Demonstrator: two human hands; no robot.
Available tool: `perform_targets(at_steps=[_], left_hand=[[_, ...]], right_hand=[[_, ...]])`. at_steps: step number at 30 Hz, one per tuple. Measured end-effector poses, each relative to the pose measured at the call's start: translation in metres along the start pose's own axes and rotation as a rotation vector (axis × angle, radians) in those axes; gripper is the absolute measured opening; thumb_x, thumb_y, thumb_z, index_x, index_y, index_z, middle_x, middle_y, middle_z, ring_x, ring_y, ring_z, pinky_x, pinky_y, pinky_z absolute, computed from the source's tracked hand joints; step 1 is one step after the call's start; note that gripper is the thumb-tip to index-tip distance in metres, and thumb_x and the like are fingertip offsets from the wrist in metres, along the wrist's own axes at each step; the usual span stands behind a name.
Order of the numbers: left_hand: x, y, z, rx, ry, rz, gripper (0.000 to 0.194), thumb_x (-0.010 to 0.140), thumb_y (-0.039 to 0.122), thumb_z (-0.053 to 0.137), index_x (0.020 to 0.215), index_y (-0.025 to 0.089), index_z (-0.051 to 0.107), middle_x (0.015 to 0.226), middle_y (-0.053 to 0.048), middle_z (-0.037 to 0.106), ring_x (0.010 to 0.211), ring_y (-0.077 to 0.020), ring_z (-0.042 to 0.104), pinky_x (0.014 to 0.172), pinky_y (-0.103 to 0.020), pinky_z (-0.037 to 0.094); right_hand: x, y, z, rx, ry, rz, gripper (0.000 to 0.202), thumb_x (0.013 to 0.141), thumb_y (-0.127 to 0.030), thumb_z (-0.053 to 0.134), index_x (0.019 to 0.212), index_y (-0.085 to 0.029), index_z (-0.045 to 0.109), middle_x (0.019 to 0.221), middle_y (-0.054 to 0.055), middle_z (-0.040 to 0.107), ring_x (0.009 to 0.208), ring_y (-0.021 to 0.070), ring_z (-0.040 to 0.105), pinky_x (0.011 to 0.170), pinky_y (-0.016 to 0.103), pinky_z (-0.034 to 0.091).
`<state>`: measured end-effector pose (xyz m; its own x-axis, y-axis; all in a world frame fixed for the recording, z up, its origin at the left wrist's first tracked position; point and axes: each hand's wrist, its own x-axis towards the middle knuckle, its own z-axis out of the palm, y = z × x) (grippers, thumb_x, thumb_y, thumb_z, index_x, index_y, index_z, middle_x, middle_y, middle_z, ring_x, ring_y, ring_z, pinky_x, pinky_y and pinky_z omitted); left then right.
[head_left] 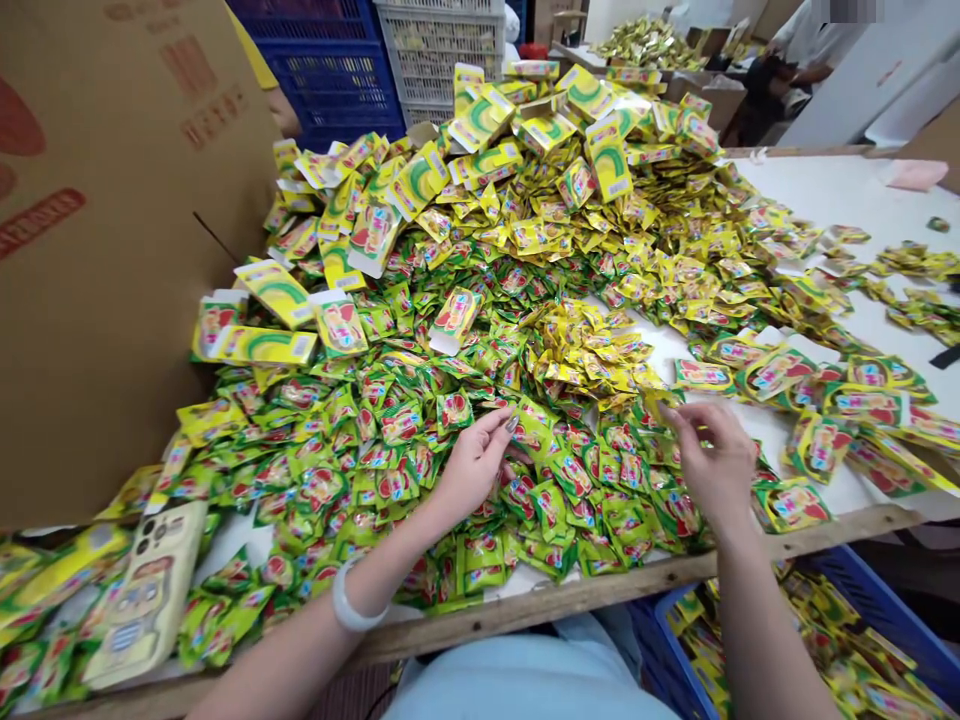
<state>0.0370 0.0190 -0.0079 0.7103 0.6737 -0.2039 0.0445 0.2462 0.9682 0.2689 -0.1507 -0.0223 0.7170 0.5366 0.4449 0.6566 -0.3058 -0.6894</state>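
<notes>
My left hand [480, 455] is closed, its fingertips pinched at the edge of a small green packet [534, 428] with a red fruit print. To the right, my right hand [716, 455] is closed too, with thumb and finger on a small yellow packet [658, 404], partly blurred. Beneath and between both hands spreads a thick layer of green packets [574, 475]. Just beyond them lies a heap of yellow packets [592, 350]. One small printed box [455, 318] rests on the pile ahead of my left hand.
A large brown carton [112, 260] stands at the left. Yellow and green boxes [480, 120] are piled at the back, others [825, 400] at the right. A phone [150, 590] lies front left. Below the wooden table edge [600, 588] is a blue crate [877, 590].
</notes>
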Motion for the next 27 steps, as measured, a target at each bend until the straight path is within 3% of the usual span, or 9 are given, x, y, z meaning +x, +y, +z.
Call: perform_targets(at_steps=[4,7,13,16,20,22,23,25,27], left_hand=[[0.001,-0.008,0.005,-0.063,0.029,-0.030,0.062,0.079,0.050,0.070,0.127,0.012,0.058,0.097,-0.010,0.072,0.075,-0.0218,0.072,0.060,-0.031,0.061],[0.002,-0.012,0.009,-0.099,0.027,-0.047,0.067,0.078,0.052,0.071,0.130,0.013,0.056,0.091,-0.008,0.072,0.076,-0.0223,0.072,0.063,-0.034,0.062],[-0.006,-0.001,0.017,-0.066,-0.165,-0.096,0.061,0.079,0.063,0.065,0.120,0.017,0.065,0.104,-0.009,0.071,0.074,-0.0205,0.070,0.062,-0.033,0.061],[-0.013,0.008,0.020,-0.036,-0.261,-0.078,0.062,0.082,0.065,0.060,0.120,0.017,0.065,0.103,-0.010,0.071,0.077,-0.0217,0.069,0.064,-0.033,0.059],[-0.018,0.013,0.019,0.158,-0.214,0.064,0.046,0.081,0.044,0.073,0.116,0.015,0.068,0.112,-0.011,0.070,0.099,-0.0245,0.066,0.086,-0.034,0.054],[-0.019,0.012,0.018,0.263,-0.216,0.133,0.033,0.087,0.035,0.067,0.113,0.016,0.069,0.114,-0.011,0.070,0.104,-0.0247,0.065,0.091,-0.036,0.052],[-0.020,0.011,0.018,0.326,-0.223,0.184,0.029,0.088,0.031,0.065,0.113,0.017,0.070,0.114,-0.011,0.069,0.107,-0.0249,0.064,0.094,-0.037,0.051],[-0.024,0.007,0.019,0.452,-0.229,0.327,0.029,0.089,0.025,0.064,0.117,0.019,0.067,0.121,-0.011,0.066,0.116,-0.0254,0.060,0.102,-0.040,0.047],[-0.028,0.005,0.019,0.561,-0.256,0.466,0.038,0.089,0.019,0.062,0.126,0.021,0.058,0.134,-0.013,0.057,0.129,-0.0254,0.051,0.110,-0.043,0.042]], right_hand=[[-0.011,-0.032,0.006,0.686,-0.160,0.293,0.023,0.086,-0.041,0.069,0.082,-0.022,0.057,0.055,-0.007,0.051,0.039,0.0101,0.046,0.039,0.022,0.038],[-0.020,-0.047,0.009,0.879,-0.296,0.393,0.023,0.085,-0.041,0.071,0.084,-0.023,0.056,0.057,-0.007,0.053,0.037,0.0086,0.047,0.036,0.020,0.039],[-0.022,-0.067,0.019,0.796,-0.707,0.363,0.031,0.083,-0.047,0.071,0.078,-0.019,0.058,0.058,-0.005,0.053,0.041,0.0068,0.043,0.037,0.018,0.034],[-0.023,-0.074,0.027,0.652,-0.706,0.221,0.028,0.090,-0.044,0.063,0.079,-0.019,0.059,0.063,-0.002,0.055,0.051,0.0084,0.046,0.046,0.020,0.037],[-0.028,-0.073,0.029,0.445,-0.646,0.038,0.021,0.095,-0.037,0.057,0.083,-0.020,0.059,0.071,0.000,0.056,0.059,0.0105,0.048,0.055,0.022,0.041],[-0.030,-0.071,0.028,0.446,-0.595,0.036,0.016,0.091,-0.037,0.062,0.093,-0.021,0.059,0.086,0.003,0.061,0.073,0.0136,0.057,0.061,0.023,0.047],[-0.031,-0.070,0.027,0.494,-0.599,0.064,0.023,0.088,-0.037,0.067,0.104,-0.023,0.059,0.099,0.006,0.063,0.086,0.0162,0.060,0.066,0.024,0.051],[-0.033,-0.070,0.027,0.637,-0.704,0.157,0.050,0.082,-0.039,0.073,0.126,-0.025,0.052,0.120,0.010,0.061,0.104,0.0202,0.062,0.075,0.027,0.056],[-0.036,-0.069,0.029,0.736,-0.897,0.240,0.052,0.083,-0.040,0.072,0.130,-0.024,0.054,0.113,0.009,0.067,0.097,0.0198,0.067,0.074,0.029,0.058]])
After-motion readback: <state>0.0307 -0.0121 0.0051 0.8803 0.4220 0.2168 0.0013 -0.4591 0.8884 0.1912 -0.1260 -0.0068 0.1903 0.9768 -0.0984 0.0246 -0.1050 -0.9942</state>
